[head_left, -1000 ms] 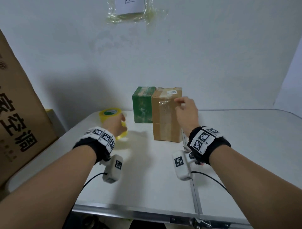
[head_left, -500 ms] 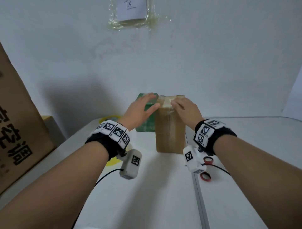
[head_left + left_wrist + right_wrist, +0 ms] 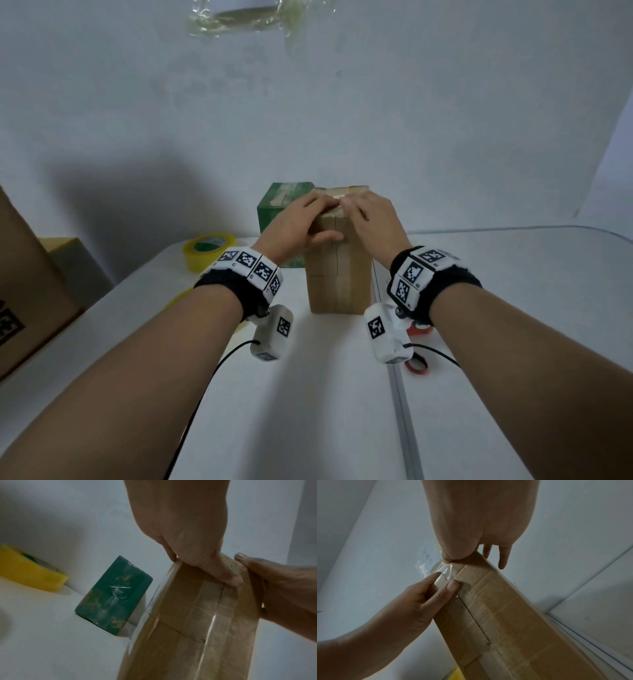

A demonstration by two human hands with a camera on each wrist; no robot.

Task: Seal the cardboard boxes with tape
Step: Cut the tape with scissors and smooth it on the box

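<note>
A tall brown cardboard box [image 3: 339, 277] stands upright mid-table, with clear tape [image 3: 444, 574] folded over its top front edge. My left hand [image 3: 308, 219] lies flat across the top's left side, and its thumb [image 3: 228, 577] presses the taped seam on the front face. On the top's right side rests my right hand [image 3: 364, 214]. Its thumb [image 3: 447, 559] is at the top edge and its straight fingers [image 3: 503, 558] reach past the box. A green box [image 3: 274, 209] stands just behind to the left. The yellow tape roll [image 3: 205, 251] lies on the table at the left.
Red-handled scissors [image 3: 416, 366] lie on the table under my right wrist. A big printed carton [image 3: 30, 291] leans at the left edge. A metal seam [image 3: 404, 428] runs down the white table [image 3: 308, 411]. A taped paper note [image 3: 246, 17] hangs on the wall.
My left hand left the tape roll and came up onto the brown box's top. My right hand slid from the front face to the top. The view moved closer.
</note>
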